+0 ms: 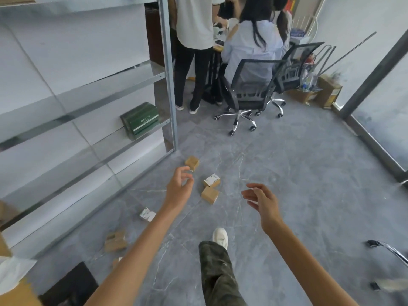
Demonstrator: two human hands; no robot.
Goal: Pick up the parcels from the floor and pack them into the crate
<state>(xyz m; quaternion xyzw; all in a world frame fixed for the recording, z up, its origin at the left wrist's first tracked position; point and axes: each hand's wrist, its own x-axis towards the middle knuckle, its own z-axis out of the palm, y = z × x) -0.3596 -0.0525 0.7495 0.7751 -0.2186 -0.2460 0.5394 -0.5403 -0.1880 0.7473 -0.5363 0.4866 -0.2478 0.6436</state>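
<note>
Step in hand: reach for a first pick; I log the left hand [180, 186] and right hand [262, 202] both empty, fingers loosely curled, above the small brown cardboard parcels [210, 195] strewn on the grey marbled tile floor [298, 173] from mid-frame to lower left. Next move, I judge: crouch and lower one hand onto a centre parcel. I cannot identify a crate; the dark shape [70, 281] at the bottom-left edge is cut off, and the lower-left parcels are blurred.
</note>
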